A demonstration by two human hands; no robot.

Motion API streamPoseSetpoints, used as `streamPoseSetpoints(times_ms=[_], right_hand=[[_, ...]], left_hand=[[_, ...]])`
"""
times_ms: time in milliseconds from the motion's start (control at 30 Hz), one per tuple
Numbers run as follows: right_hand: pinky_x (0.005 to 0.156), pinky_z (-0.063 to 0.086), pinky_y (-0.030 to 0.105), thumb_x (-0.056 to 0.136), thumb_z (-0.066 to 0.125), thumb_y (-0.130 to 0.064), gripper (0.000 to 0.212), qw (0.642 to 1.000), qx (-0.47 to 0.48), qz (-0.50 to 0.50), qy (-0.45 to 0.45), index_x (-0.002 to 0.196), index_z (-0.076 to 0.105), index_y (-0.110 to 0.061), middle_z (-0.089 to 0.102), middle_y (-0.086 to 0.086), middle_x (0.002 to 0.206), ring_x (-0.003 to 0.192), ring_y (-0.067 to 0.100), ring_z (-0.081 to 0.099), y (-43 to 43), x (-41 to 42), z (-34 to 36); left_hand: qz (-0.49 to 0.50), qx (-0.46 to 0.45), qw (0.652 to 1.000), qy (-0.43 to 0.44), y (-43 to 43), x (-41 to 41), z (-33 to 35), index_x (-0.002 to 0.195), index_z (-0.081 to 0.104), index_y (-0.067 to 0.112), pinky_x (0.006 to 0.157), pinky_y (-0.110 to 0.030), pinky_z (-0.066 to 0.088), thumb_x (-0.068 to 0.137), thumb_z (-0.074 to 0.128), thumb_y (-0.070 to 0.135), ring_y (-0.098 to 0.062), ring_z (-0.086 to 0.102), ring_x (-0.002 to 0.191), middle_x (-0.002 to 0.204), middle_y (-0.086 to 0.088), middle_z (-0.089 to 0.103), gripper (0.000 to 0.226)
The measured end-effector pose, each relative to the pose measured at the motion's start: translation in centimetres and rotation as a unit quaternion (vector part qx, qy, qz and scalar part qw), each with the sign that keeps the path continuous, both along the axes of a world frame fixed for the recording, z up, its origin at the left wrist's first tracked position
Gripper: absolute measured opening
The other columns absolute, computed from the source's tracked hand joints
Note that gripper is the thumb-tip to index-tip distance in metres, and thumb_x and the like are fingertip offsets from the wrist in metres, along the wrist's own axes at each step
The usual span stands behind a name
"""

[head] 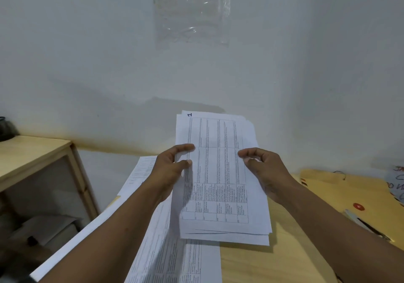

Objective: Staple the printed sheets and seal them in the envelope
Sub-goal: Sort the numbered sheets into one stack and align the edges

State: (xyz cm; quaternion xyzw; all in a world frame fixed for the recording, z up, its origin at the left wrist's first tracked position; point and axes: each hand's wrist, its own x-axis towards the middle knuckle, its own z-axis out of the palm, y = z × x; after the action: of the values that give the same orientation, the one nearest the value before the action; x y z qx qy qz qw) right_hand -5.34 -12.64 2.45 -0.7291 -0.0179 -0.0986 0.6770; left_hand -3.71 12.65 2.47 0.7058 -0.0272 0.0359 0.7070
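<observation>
A loose stack of printed sheets (220,173) with tables is held up above the table, its edges not quite aligned. My left hand (172,173) grips the stack's left edge, thumb on top. My right hand (264,171) holds the right edge, with its fingers curled over the front. A yellow-brown envelope (349,193) with a red string button (358,206) lies on the table at the right. A dark and silver tool, perhaps a stapler (367,225), lies on the envelope, partly hidden behind my right arm.
More printed sheets (175,261) lie flat on the wooden table (273,265) under my left arm. A wooden shelf unit (37,162) stands at the left. The grey wall (196,75) is close behind, with a clear plastic sleeve (192,13) stuck to it.
</observation>
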Motion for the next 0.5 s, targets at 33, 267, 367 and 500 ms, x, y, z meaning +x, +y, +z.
streamPoseSetpoints(times_ms=[33,267,367,500], right_hand=[[0.111,0.037,0.033,0.094,0.058,0.003,0.029,1.000,-0.007,-0.002,-0.007,0.093,0.075,-0.020,0.071,-0.007,0.111,0.123,0.013,0.056,0.4,0.0,0.1],[0.084,0.051,0.021,0.096,0.056,0.001,0.025,0.999,-0.014,0.036,0.031,0.104,0.072,-0.018,0.064,0.001,0.126,0.108,0.014,0.064,3.4,-0.5,-0.1],[0.080,0.059,0.039,0.099,0.056,-0.007,0.018,0.992,0.036,0.069,0.095,0.112,0.066,-0.015,0.069,0.011,0.118,0.091,0.025,0.071,5.0,-1.0,-0.9],[0.069,0.052,0.041,0.099,0.054,-0.012,0.015,0.988,0.018,0.053,0.143,0.113,0.058,-0.015,0.068,0.014,0.108,0.079,0.026,0.067,6.2,-1.6,-3.1]], left_hand=[[0.003,-0.004,1.000,0.005,0.4,-0.2,0.1,0.108,0.079,0.027,0.099,-0.046,0.056,0.093,0.063,-0.004,-0.025,0.069,0.113,0.125,0.004,0.073,0.038],[0.011,0.064,0.998,0.013,3.9,-2.1,-0.9,0.108,0.078,0.030,0.091,-0.034,0.060,0.098,0.062,0.005,-0.013,0.074,0.100,0.127,0.003,0.071,0.031],[0.027,0.081,0.996,0.020,5.5,-3.3,-1.8,0.113,0.077,0.026,0.076,-0.019,0.055,0.100,0.057,0.004,-0.002,0.071,0.077,0.127,0.003,0.070,0.033],[0.044,0.085,0.994,0.052,8.6,-4.7,-3.5,0.112,0.077,0.027,0.087,-0.021,0.056,0.099,0.058,0.003,-0.009,0.071,0.104,0.133,0.001,0.067,0.034]])
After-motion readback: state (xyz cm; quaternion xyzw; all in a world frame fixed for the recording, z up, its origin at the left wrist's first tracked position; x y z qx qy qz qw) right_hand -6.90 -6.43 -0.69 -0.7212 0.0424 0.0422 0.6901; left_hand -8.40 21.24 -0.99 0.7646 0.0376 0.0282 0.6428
